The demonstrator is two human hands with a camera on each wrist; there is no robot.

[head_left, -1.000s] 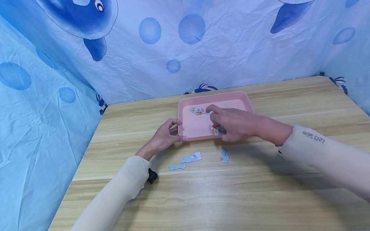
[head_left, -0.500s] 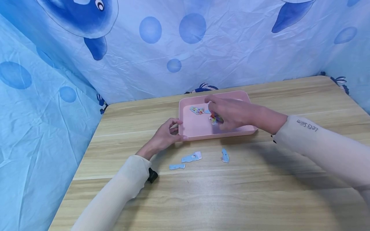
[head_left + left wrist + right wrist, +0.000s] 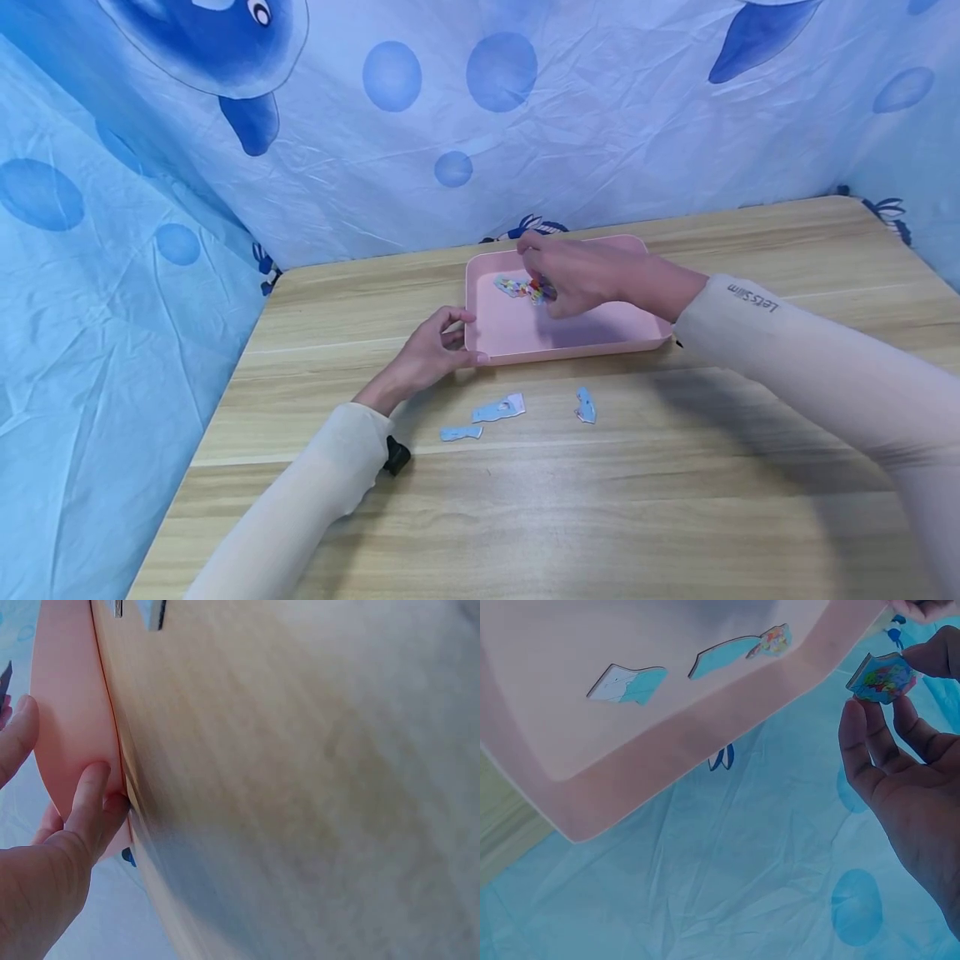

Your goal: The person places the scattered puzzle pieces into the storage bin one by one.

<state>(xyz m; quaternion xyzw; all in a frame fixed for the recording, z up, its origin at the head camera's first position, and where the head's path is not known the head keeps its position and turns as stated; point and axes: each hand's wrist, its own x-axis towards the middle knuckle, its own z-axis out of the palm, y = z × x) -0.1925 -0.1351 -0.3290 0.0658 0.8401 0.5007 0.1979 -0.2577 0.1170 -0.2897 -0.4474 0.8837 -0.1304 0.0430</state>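
A pink tray (image 3: 510,329) lies on the wooden table in the head view. My left hand (image 3: 427,354) holds its near left corner, with fingertips on the outer wall (image 3: 71,712) in the left wrist view. Over the tray, my right hand (image 3: 581,271) pinches a multicoloured puzzle piece (image 3: 885,677) between thumb and fingers. Inside the tray lie another multicoloured puzzle piece (image 3: 774,640), a light-blue piece (image 3: 721,655) beside it, and a blue-and-white piece (image 3: 622,684) farther off. In the head view my right hand hides part of the tray's inside.
Three light-blue puzzle pieces lie on the table (image 3: 525,517) before the tray: a larger one (image 3: 499,407), a thin strip (image 3: 461,433), and one to the right (image 3: 587,406). A blue cloth with sea-animal prints (image 3: 480,108) hangs behind the table.
My right hand has moved left and away from me over the tray, carrying the multicoloured puzzle piece towards the other multicoloured one. My left hand has stayed at the tray's corner.
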